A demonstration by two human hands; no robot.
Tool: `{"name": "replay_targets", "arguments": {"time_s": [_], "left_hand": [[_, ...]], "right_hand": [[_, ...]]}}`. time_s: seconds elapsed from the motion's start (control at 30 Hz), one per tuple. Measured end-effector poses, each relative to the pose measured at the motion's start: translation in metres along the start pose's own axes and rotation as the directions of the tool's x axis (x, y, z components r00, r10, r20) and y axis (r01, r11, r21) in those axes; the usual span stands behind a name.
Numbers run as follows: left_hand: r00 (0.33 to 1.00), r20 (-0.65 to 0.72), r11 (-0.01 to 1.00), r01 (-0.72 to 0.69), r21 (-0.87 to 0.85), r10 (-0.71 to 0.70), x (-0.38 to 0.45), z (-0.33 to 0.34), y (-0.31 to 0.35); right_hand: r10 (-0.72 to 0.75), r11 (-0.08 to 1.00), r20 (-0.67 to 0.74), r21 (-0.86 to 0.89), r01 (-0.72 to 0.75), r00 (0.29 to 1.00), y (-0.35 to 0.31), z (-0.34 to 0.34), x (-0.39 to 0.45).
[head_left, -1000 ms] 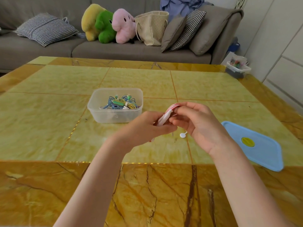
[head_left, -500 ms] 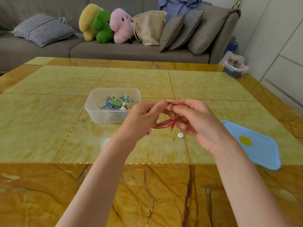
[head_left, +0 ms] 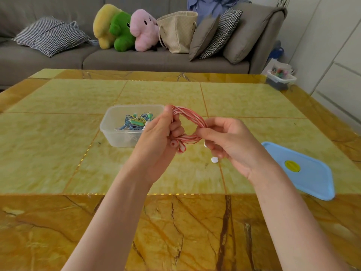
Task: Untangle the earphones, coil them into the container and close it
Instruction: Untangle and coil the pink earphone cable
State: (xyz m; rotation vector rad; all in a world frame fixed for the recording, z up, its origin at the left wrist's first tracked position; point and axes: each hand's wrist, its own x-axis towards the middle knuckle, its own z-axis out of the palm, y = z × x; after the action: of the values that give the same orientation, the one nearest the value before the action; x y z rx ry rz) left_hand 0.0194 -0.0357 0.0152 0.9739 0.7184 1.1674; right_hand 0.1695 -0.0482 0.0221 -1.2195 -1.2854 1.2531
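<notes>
If either pinch slackens, the loops would likely spring apart and tangle again above the table's middle. The container (head_left: 125,132) sits open left of centre, other earphones inside. The left hand (head_left: 156,141) pinches the red-and-white earphones (head_left: 192,116) coil's left side; the right hand (head_left: 232,141) pinches its right. The blue lid (head_left: 304,173) lies near the right edge.

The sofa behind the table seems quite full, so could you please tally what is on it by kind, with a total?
Plush toys: 3, the yellow plush, the green plush and the pink plush
Cushions: 4, houndstooth cushion, plain cushion, zigzag cushion, large grey cushion
Tote bag: 1
Blue garment: 1
Total: 9
</notes>
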Motion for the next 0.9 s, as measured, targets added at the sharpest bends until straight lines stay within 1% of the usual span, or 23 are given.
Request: {"name": "replay_targets", "arguments": {"time_s": [0.07, 0.13, 0.17, 0.23, 0.3, 0.37, 0.43, 0.5, 0.57, 0.63, 0.67, 0.7, 0.77, 0.8, 0.83, 0.9], "left_hand": [[1.000, -0.003, 0.994, 0.026, 0.101, -0.026, 0.000, 0.001, -0.003], [0.999, -0.016, 0.977, 0.051, 0.208, -0.049, 0.000, 0.001, -0.005], [0.998, -0.020, 0.972, 0.070, 0.226, -0.067, 0.000, 0.001, -0.006], [0.991, -0.012, 0.970, 0.129, 0.205, -0.130, 0.000, 0.003, -0.005], [0.979, 0.021, 0.969, 0.196, 0.152, -0.202, 0.000, 0.005, -0.003], [0.973, 0.049, 0.969, 0.221, 0.114, -0.228, -0.002, 0.008, -0.002], [0.979, 0.047, 0.976, 0.196, 0.091, -0.201, -0.002, 0.011, -0.004], [0.989, 0.017, 0.981, 0.141, 0.130, -0.145, -0.001, 0.014, -0.007], [0.997, -0.013, 0.957, 0.075, 0.279, -0.075, -0.001, 0.015, -0.011], [0.999, -0.006, 0.907, 0.047, 0.419, -0.049, -0.001, 0.014, -0.013], [0.997, 0.011, 0.897, 0.062, 0.438, -0.075, -0.001, 0.014, -0.013], [0.991, 0.036, 0.906, 0.103, 0.411, -0.129, -0.002, 0.013, -0.013], [0.963, 0.107, 0.933, 0.206, 0.295, -0.247, -0.003, 0.010, -0.010], [0.950, 0.138, 0.937, 0.240, 0.253, -0.281, -0.003, 0.007, -0.008], [0.941, 0.159, 0.935, 0.254, 0.248, -0.298, -0.004, 0.005, -0.007], [0.937, 0.166, 0.917, 0.246, 0.313, -0.308, -0.005, 0.003, -0.005]], "right_hand": [[-0.018, 1.000, -0.058, 0.007, 0.019, 0.998, 0.000, -0.003, 0.001], [-0.016, 0.999, -0.080, 0.036, 0.019, 0.997, 0.000, -0.006, 0.000], [-0.009, 0.998, -0.080, 0.062, 0.014, 0.997, 0.000, -0.006, 0.000], [0.015, 0.989, -0.082, 0.147, -0.003, 0.997, -0.001, -0.005, 0.000], [0.031, 0.962, -0.103, 0.274, -0.002, 0.994, -0.002, -0.003, 0.001], [0.022, 0.931, -0.139, 0.363, 0.030, 0.990, -0.003, -0.001, 0.001], [0.000, 0.921, -0.181, 0.384, 0.071, 0.983, -0.004, 0.001, 0.001], [-0.028, 0.923, -0.209, 0.371, 0.106, 0.977, -0.004, 0.001, 0.001], [-0.041, 0.923, -0.223, 0.364, 0.122, 0.974, -0.004, 0.001, 0.001], [-0.037, 0.919, -0.229, 0.374, 0.123, 0.973, -0.003, 0.000, 0.001], [-0.038, 0.921, -0.226, 0.369, 0.121, 0.973, -0.002, 0.000, 0.001], [-0.041, 0.926, -0.215, 0.357, 0.118, 0.976, -0.003, -0.001, 0.001], [-0.047, 0.928, -0.164, 0.357, 0.104, 0.985, -0.005, -0.001, -0.001], [-0.046, 0.921, -0.127, 0.378, 0.091, 0.991, -0.006, -0.001, -0.001], [-0.037, 0.911, -0.091, 0.406, 0.071, 0.995, -0.008, -0.001, -0.001], [0.001, 0.886, -0.031, 0.463, 0.014, 1.000, -0.010, -0.002, -0.001]]}}
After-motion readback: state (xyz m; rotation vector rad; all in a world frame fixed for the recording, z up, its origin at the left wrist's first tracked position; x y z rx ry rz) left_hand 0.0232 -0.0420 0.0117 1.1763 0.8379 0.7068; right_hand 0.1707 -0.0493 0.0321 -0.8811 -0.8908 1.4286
